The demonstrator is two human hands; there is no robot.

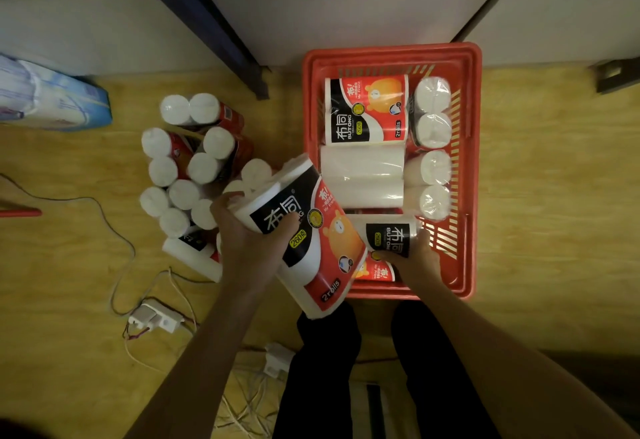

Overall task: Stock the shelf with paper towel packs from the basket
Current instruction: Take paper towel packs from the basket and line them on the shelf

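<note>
Head view: red basket [391, 57] sits on the wood floor [554, 196] against the shelf base [346, 15]. Left hand [249, 241] grips a two-roll paper towel pack [311, 241], held tilted over the basket's near-left corner. Right hand [412, 258] clamps a second pack [391, 236] lying inside the basket at its near wall. More packs [367, 109] fill the basket. Left of the basket, a cluster of packs [187, 161] stands on end on the floor.
</note>
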